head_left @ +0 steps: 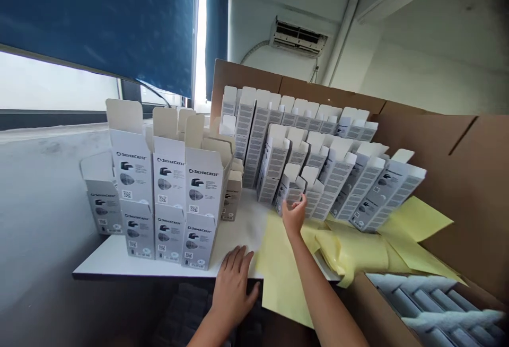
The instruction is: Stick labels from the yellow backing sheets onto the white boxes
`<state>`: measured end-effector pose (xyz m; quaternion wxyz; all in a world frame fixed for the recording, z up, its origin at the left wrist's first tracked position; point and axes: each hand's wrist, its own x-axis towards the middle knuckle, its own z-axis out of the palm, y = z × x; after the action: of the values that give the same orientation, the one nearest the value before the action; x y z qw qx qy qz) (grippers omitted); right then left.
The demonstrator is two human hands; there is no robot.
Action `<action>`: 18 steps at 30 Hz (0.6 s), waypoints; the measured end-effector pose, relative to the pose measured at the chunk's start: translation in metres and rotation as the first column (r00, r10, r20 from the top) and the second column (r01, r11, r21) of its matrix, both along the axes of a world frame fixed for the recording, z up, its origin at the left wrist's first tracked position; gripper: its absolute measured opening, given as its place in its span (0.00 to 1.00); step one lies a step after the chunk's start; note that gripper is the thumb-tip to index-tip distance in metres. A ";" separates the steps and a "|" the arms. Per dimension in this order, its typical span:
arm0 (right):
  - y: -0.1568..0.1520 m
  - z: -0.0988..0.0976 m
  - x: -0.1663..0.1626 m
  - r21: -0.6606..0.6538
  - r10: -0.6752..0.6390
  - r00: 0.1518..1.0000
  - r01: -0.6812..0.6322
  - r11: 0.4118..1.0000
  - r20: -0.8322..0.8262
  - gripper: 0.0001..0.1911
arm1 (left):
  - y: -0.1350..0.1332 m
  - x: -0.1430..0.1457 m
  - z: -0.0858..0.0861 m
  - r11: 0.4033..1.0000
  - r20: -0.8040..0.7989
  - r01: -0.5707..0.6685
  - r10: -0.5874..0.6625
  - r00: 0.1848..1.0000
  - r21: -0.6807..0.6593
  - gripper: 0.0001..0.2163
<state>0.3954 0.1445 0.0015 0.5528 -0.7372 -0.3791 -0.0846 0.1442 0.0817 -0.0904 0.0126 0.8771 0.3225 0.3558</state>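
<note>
My left hand (234,280) lies flat with fingers spread on the front edge of a white table (119,262). My right hand (295,214) reaches forward and its fingers curl around the lower end of a small white printed carton (289,187), the nearest of several open-flapped cartons leaning in rows (338,166). To the left stands a stacked group of the same white cartons (167,198), upright with their top flaps open. Yellow paper sheets (350,246) lie under and in front of the leaning rows.
A tall brown cardboard wall (469,177) runs behind and to the right of the cartons. At bottom right an open cardboard box (437,304) holds several grey-white items in rows. Blue blinds (119,18) cover a window at left; a grey ledge lies beside the table.
</note>
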 end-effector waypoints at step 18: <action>0.018 0.078 -0.079 -0.280 0.450 0.862 -0.384 0.880 0.232 0.18 | -0.008 -0.006 0.017 0.980 -0.038 0.037 -0.045 0.998 -0.195 0.33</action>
<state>0.3168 0.1625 0.0793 0.4094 -0.6741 -0.6142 -0.0261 0.1383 0.0734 -0.0736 0.0986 0.8853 0.3378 0.3039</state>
